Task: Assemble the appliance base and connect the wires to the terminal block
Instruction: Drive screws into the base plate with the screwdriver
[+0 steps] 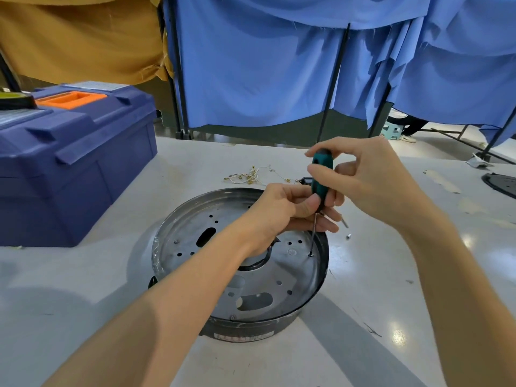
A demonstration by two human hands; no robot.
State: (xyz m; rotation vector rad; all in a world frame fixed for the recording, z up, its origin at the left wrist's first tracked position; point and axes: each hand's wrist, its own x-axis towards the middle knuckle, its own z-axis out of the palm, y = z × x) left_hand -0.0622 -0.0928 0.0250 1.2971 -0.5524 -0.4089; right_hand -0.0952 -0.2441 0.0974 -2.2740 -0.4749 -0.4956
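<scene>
Screwdriver held upright on the appliance base by both hands.

The green handle of the screwdriver [322, 174] was clamped near its top by the fingers of the right hand [363, 180] and pinched lower down by the left hand [282, 210]; its tip was set on a screw [310, 255] near the right rim of the round metal base [223, 275], which was placed on the desk [363, 317]. A bundle of wires [251, 175] lay behind it, a blue toolbox [69, 163] well to the left.

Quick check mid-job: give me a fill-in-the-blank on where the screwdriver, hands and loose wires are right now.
1. The right hand holds the top of the ____ handle of the screwdriver.
2. The left hand steadies it lower, above the round metal ____.
3. The wires lie on the table, ____ the base.

Missing: green; base; behind
</scene>
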